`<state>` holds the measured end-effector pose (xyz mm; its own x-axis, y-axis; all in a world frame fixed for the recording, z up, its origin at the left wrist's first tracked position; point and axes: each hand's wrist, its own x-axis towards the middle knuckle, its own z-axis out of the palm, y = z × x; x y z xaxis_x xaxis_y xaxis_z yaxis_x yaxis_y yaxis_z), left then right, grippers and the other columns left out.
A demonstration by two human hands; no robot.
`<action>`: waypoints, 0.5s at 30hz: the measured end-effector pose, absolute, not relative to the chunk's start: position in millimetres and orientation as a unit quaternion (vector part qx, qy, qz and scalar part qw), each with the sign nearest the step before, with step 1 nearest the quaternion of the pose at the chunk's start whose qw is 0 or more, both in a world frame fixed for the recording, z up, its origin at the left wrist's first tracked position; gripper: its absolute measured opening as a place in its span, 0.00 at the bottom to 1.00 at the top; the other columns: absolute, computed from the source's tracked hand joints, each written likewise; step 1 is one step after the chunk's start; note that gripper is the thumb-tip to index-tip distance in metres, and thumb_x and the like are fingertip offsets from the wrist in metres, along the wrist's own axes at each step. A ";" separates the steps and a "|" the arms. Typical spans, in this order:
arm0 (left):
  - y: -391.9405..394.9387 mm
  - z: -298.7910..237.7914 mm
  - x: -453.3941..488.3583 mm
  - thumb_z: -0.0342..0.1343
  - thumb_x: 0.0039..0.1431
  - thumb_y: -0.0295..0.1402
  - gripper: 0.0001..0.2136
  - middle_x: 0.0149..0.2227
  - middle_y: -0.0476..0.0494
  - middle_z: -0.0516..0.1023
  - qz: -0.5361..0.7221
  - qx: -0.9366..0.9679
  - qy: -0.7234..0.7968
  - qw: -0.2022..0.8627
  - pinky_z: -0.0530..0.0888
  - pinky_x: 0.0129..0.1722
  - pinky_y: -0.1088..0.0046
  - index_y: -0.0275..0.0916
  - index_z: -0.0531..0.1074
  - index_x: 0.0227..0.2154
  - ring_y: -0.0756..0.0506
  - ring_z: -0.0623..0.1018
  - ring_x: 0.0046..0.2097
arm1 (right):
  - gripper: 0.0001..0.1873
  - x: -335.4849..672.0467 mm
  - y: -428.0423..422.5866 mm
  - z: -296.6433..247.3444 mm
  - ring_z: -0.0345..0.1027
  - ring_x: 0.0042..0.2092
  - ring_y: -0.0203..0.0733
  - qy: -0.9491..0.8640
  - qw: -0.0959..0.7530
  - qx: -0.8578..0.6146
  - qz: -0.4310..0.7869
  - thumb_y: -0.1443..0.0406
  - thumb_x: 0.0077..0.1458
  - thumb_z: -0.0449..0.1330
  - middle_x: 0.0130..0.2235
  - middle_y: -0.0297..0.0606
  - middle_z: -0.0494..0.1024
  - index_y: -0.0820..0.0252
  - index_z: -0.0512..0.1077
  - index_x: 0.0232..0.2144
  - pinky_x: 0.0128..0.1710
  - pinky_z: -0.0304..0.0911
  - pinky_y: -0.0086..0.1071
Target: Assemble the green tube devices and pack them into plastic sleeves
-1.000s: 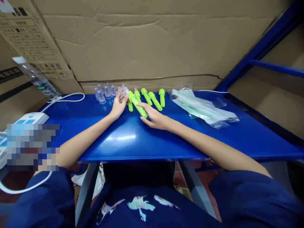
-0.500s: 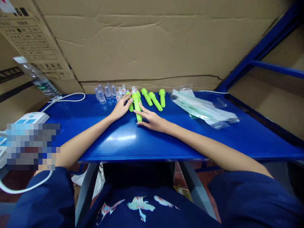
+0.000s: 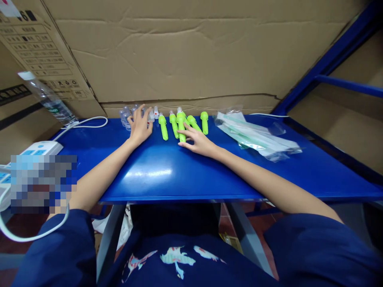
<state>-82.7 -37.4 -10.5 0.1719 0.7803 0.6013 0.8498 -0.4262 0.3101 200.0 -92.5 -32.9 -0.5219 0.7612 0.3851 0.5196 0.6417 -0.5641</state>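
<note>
My right hand [image 3: 199, 142] has its fingers around the lower part of a lime-green torch-shaped body [image 3: 181, 116], whose top carries a whitish piece with a red mark. Close by on the table lie more such green bodies: one [image 3: 163, 126] on the left, another with a whitish top [image 3: 174, 125], and one [image 3: 204, 122] at the right. With fingers spread, my left hand [image 3: 140, 127] is over the small clear caps [image 3: 124, 116] and beside the small white pieces with red dots [image 3: 156, 113]. Its fingers partly hide both groups; contact cannot be made out.
A blue table [image 3: 155, 181] ends at a cardboard wall [image 3: 191, 56]. Clear plastic bags [image 3: 254, 133] lie to the right. At left are a water bottle [image 3: 50, 99], a white power strip [image 3: 49, 148] and its looping cable [image 3: 95, 118]. A blue metal frame [image 3: 326, 59] rises at right.
My left hand has left the green body and moved left to the clear caps and white pieces, its fingers spreading. My right hand has shifted right and slightly away from me with the body.
</note>
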 end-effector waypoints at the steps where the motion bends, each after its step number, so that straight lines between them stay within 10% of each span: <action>1: -34.6 -10.9 -86.5 0.53 0.65 0.36 0.28 0.72 0.31 0.60 -0.365 -0.750 -0.549 0.049 0.55 0.65 0.34 0.47 0.65 0.68 0.24 0.59 0.71 | 0.29 201.7 -90.7 -32.3 0.77 0.58 0.56 -0.845 0.313 -0.385 0.200 0.59 0.65 0.63 0.73 0.57 0.59 0.62 0.72 0.65 0.58 0.75 0.50; 8: -21.3 -20.3 -93.7 0.50 0.65 0.36 0.21 0.61 0.26 0.72 -0.340 -0.742 -0.576 0.042 0.59 0.62 0.34 0.41 0.72 0.59 0.24 0.68 0.64 | 0.27 213.5 -76.4 -30.3 0.73 0.62 0.57 -0.846 0.299 -0.392 0.203 0.59 0.65 0.62 0.68 0.60 0.67 0.65 0.74 0.63 0.54 0.76 0.47; 15: -17.7 -27.1 -88.9 0.50 0.68 0.37 0.20 0.55 0.29 0.79 -0.333 -0.771 -0.541 0.044 0.58 0.62 0.36 0.40 0.70 0.59 0.26 0.73 0.59 | 0.21 216.2 -55.6 -42.3 0.73 0.34 0.40 -0.853 0.318 -0.402 0.098 0.60 0.62 0.66 0.54 0.55 0.77 0.68 0.78 0.53 0.46 0.75 0.46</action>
<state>-88.9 -17.7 -27.1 0.1924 0.8052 0.5609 0.8635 -0.4104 0.2929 216.2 -55.6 -42.3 -0.4756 0.7477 0.4634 0.6230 0.6582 -0.4226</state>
